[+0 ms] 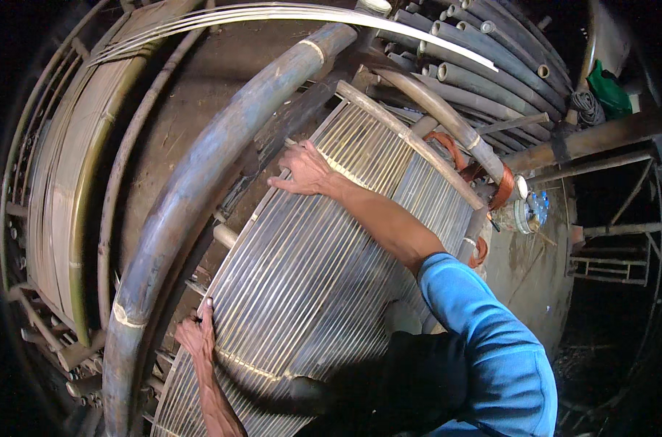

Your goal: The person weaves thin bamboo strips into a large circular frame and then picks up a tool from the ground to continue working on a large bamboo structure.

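Along the left edge of a long panel of narrow, pale bamboo strips (312,255), you have both hands set well apart. The panel lies in front of you, its strips running side by side lengthwise, with pale cross-bindings over them near the far end and the near end. Your left hand (195,336) touches that left edge towards the near end, thumb stretched forward along it and fingers bent to the outer side. Your right hand (307,170) reaches across the panel to the same edge near the far left corner, its fingers bent over the outermost strips. The fingertips are partly hidden, so whether either hand is closed tight cannot be told. Your right arm wears a short blue fabric sleeve (491,339).

Beyond the left edge runs a thick, grey-brown bamboo pole (200,182), and farther left lies a bundle of flat, tan strips (58,218). A round, light-brown pole (411,143) crosses the panel's far edge. Past the far right corner are orange-brown coils of cord (503,188) and a stack of dark bamboo poles (491,76).
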The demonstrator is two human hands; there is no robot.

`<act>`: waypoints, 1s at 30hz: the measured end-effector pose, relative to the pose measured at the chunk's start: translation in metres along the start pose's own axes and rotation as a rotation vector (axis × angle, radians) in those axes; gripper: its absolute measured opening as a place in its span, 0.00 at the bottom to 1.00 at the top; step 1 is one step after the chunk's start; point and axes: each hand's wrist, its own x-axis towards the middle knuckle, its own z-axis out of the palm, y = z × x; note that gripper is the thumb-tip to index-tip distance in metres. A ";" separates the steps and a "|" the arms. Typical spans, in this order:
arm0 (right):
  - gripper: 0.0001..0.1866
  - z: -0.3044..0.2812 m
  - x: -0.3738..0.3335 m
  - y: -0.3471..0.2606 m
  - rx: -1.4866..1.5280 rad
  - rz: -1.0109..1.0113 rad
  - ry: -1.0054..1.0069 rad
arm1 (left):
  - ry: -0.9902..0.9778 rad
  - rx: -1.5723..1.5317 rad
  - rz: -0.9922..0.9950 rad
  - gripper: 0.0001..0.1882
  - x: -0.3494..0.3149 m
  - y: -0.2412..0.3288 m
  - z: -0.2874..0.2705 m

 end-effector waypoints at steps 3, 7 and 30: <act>0.33 0.000 0.011 0.007 0.022 0.062 -0.111 | -0.023 -0.002 0.083 0.41 0.002 0.006 -0.006; 0.35 0.002 0.019 0.006 -0.018 0.040 -0.151 | 0.092 0.013 0.065 0.41 -0.006 0.002 -0.008; 0.36 -0.077 -0.035 -0.034 0.035 0.015 -0.131 | 0.214 -0.150 0.175 0.35 -0.070 0.002 -0.061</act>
